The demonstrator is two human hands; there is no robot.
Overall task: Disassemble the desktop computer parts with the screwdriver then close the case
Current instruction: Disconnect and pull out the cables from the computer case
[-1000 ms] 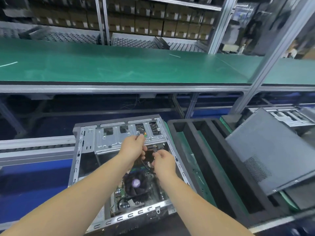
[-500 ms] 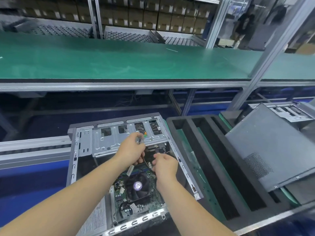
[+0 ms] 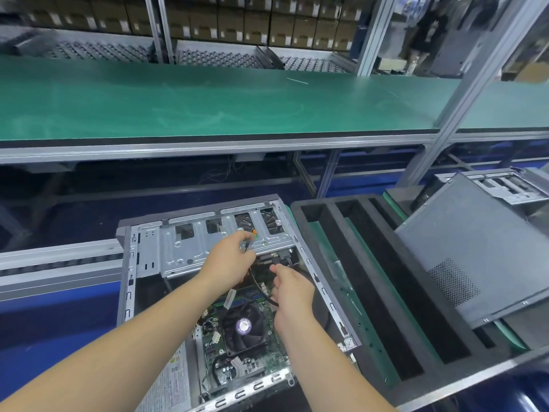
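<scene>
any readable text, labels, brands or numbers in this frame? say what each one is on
None can be read.
White label on the power supply in the open case: printed lines, too small and blurred.
Round purple sticker on the CPU fan hub: blurred.
White labels on the cardboard boxes on the back shelf: too small.
Motherboard markings: not legible.
</scene>
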